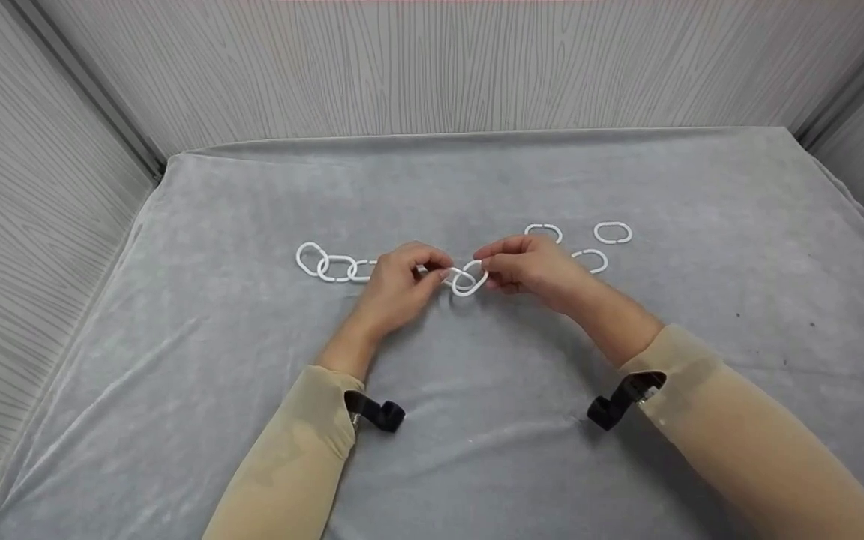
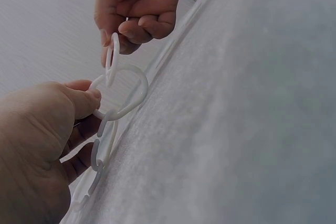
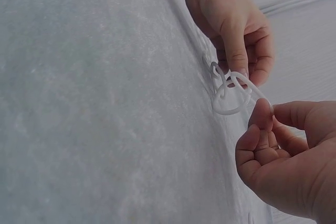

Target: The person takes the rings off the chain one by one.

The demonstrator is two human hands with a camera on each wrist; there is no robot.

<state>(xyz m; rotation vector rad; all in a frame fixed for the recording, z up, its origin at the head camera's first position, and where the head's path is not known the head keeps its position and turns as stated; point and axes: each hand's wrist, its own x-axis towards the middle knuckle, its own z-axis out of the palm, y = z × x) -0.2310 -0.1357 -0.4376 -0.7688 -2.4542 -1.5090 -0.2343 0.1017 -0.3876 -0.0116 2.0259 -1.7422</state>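
Observation:
My left hand (image 1: pixel 400 283) pinches the end link (image 2: pixel 146 88) of a white plastic chain between thumb and fingers. More links of this chain (image 1: pixel 336 280) trail to its left over the cloth, partly hidden behind the hand. Opposite it, my right hand (image 1: pixel 535 271) pinches another white oval link (image 1: pixel 462 293) at its upper right end. In both wrist views the two held links cross and look hooked through each other. Whether the gap of the right-hand link is closed cannot be made out.
Behind and right of my right hand lie three loose white links: one at the back (image 1: pixel 544 226), one farther right (image 1: pixel 613 241), and one partly covered by the hand (image 1: pixel 606 262). Grey cloth (image 1: pixel 477 480) covers the table. Pale wood-grain panels (image 1: pixel 432 67) stand around it.

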